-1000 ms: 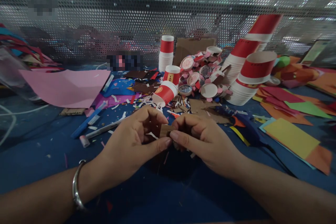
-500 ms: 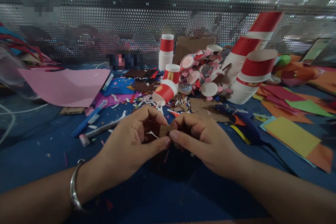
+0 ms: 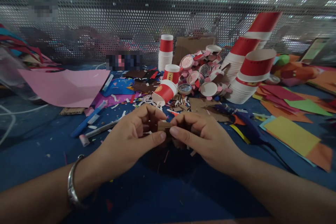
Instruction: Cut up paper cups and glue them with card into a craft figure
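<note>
My left hand (image 3: 128, 140) and my right hand (image 3: 204, 138) meet at the middle of the blue table (image 3: 39, 147). Both pinch one small brown piece of card (image 3: 164, 126) between thumbs and fingertips. A silver bangle (image 3: 71, 189) sits on my left wrist. Most of the brown piece is hidden by my fingers.
Just beyond my hands lie paper scraps, a tipped red-and-white paper cup (image 3: 165, 92), an upright cup (image 3: 172, 73) and a pile of round cup lids (image 3: 201, 73). Leaning cup stacks (image 3: 249, 70) stand at the right, coloured paper sheets (image 3: 291, 134) beside them. A pink sheet (image 3: 65, 85) and pens (image 3: 88, 120) lie left.
Both hands have lifted slightly away from me with the brown piece still pinched. The grip has barely shifted.
</note>
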The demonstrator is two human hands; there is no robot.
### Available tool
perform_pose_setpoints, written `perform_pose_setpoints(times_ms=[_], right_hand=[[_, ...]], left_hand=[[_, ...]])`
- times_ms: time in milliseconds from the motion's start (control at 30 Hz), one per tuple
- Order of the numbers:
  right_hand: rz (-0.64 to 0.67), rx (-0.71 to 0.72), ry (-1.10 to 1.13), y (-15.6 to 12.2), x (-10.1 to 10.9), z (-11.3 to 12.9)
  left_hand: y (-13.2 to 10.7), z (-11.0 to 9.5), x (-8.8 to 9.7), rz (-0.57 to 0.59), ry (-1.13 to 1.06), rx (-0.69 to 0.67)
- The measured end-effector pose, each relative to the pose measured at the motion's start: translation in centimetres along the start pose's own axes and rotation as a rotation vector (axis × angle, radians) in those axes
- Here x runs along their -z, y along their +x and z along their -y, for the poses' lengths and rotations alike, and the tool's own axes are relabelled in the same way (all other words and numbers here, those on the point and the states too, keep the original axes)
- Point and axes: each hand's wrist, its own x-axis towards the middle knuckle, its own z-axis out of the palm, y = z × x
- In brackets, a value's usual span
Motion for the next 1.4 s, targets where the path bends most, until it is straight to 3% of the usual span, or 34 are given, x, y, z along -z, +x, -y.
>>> perform_pose_setpoints(times_ms=[267, 533, 667, 900, 1067, 1300, 1400], right_hand=[[0.0, -0.018, -0.002, 0.1, 0.1, -0.3], [-0.057, 0.037, 0.031, 0.1, 0.2, 0.0], [-0.085, 0.04, 0.059, 0.0, 0.2, 0.2], [-0.08, 0.005, 0.138, 0.1, 0.1, 0.1], [-0.082, 0.009, 0.153, 0.2, 0.1, -0.2], [-0.095, -0.003, 0.123, 0.2, 0.1, 0.3], [-0.093, 0.002, 0.105, 0.2, 0.1, 0.4]], left_hand=[[0.4, 0.0, 0.4, -0.019, 0.045, 0.068], [0.4, -0.3, 1.1, -0.115, 0.419, -0.174], [0.3, -0.2, 1.2, -0.139, 0.503, -0.305], [0.3, 0.1, 1.3, -0.159, 0.627, -0.371], [0.4, 0.2, 1.2, -0.14, 0.458, -0.238], [0.5, -0.2, 0.8, -0.032, -0.005, -0.008], [0.5, -0.2, 0.7, -0.053, -0.024, 0.015]])
